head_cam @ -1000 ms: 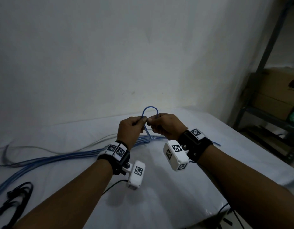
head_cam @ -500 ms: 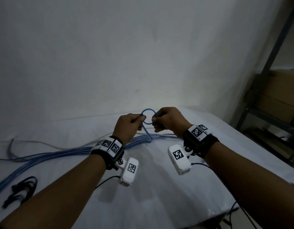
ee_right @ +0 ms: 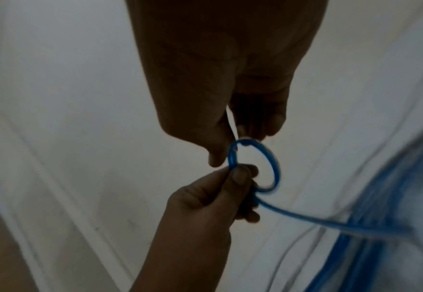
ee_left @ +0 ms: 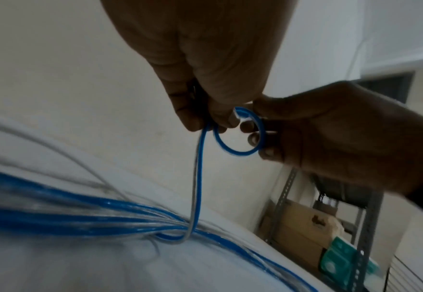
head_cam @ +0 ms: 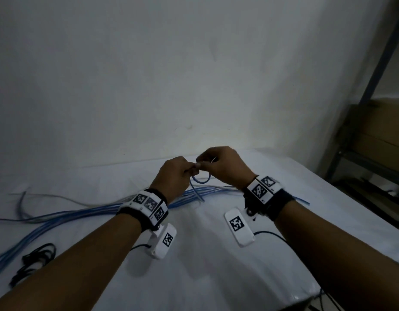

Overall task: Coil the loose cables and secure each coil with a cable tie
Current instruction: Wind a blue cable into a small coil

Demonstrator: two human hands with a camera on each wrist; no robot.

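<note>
A small loop of blue cable [head_cam: 202, 179] hangs between my two hands above the white table [head_cam: 216, 265]. My left hand [head_cam: 189, 170] pinches the cable where the loop crosses [ee_left: 205, 124]. From there the strand drops to a bundle of long blue cables [head_cam: 82, 212] lying across the table. My right hand [head_cam: 202, 162] pinches a thin white cable tie [ee_right: 230, 122] that meets the top of the loop [ee_right: 253, 164]. The tie's far end is hidden in the fingers.
A tangle of black cable [head_cam: 34, 259] lies at the table's front left. A metal shelf with cardboard boxes [head_cam: 378, 131] stands to the right, past the table's edge. A white wall rises just behind the table.
The blue loop stood above my hands a second ago; it has shrunk and now hangs below them. Both hands have moved slightly up and away from me.
</note>
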